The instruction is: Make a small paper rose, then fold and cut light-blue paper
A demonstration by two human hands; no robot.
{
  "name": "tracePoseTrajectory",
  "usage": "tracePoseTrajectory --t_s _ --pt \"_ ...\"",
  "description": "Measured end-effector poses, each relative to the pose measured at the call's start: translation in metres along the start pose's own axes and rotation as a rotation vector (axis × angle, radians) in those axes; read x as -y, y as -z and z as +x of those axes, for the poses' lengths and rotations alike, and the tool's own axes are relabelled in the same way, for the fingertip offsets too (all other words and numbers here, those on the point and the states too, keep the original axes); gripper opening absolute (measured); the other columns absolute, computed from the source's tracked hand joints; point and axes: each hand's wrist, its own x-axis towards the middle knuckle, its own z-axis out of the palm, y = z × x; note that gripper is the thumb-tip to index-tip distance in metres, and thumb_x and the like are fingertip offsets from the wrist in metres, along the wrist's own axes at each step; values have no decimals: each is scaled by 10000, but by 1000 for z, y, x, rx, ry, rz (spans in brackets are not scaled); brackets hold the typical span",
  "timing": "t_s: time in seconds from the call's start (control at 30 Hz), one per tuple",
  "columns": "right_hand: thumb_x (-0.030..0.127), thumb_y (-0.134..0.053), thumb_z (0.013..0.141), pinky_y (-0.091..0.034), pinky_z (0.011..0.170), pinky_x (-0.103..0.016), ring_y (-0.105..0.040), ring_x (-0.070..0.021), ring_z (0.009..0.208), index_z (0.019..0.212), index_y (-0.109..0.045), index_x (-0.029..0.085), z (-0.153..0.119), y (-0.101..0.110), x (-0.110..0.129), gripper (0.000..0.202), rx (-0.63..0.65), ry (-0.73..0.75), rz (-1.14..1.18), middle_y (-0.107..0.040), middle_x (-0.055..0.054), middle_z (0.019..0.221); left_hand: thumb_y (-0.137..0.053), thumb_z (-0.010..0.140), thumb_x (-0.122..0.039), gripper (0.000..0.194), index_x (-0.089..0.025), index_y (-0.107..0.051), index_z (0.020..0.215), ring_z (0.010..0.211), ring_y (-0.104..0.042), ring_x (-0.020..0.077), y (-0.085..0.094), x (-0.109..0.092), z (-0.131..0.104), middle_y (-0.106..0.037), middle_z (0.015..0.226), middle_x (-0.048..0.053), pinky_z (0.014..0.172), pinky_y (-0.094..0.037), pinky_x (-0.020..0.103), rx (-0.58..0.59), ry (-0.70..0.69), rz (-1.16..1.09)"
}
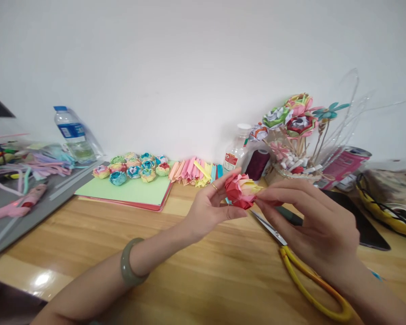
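Observation:
A paper flower (pixel 240 190) in red, pink and pale yellow is held up between both hands, above the wooden table (pixel 176 275). My left hand (pixel 211 205) cups it from the left, thumb below and fingers behind. From the right, the thumb and index finger of my right hand (pixel 311 216) pinch its yellow petal edge. Scissors (pixel 311 289) with yellow handles lie under my right hand, blades pointing up and left. A dark green object (pixel 289 215) shows partly behind the right fingers.
Several finished paper flowers (pixel 134 172) sit on green paper sheets (pixel 122 196). Folded paper strips (pixel 192 171), a glass bottle (pixel 236 146), a thread spool (pixel 258 163) and a flower bouquet (pixel 299 122) stand along the wall. At left are a water bottle (pixel 72 135) and a pink glue gun (pixel 18 205).

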Motion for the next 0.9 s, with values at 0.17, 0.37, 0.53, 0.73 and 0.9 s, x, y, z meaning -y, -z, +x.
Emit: tracePoseTrajectory --t_s 0.17,0.37,0.53,0.73,0.9 --pt "43 -595 786 -498 642 -231 -605 -105 737 950 -584 213 1 0 -2 236 47 7 15 -631 -28 846 -832 505 -168 736 -304 -586 1185 969 -603 181 4 2 3 -652 1075 18 848 -478 294 5 -87 70" --pt "32 -597 782 -515 675 -234 -631 -115 799 1028 -589 225 -2 -2 -4 313 53 51 -36 -663 -41 927 -814 534 -160 755 -307 -551 1226 1037 -578 185 5 -1 5 -636 1115 16 927 -436 320 -9 -116 84" --pt "57 -610 775 -500 653 -219 -622 -102 736 914 -616 226 0 1 -2 219 49 -34 55 -665 -8 841 -816 522 -140 739 -312 -572 1198 992 -590 171 7 0 6 -622 1143 18 889 -466 311 13 -130 94" --pt "135 -603 787 -471 547 -216 -597 -102 622 782 -615 248 5 5 -4 114 198 -239 240 -653 34 717 -806 539 -134 591 -296 -647 1085 923 -608 151 8 0 7 -637 1069 11 807 -514 289 36 -125 113" --pt "186 -598 792 -460 500 -218 -579 -110 584 742 -617 234 7 5 -7 71 235 -309 233 -645 22 673 -798 569 -159 567 -268 -628 1099 1003 -592 186 8 -3 6 -645 1084 34 809 -511 289 37 -128 198"
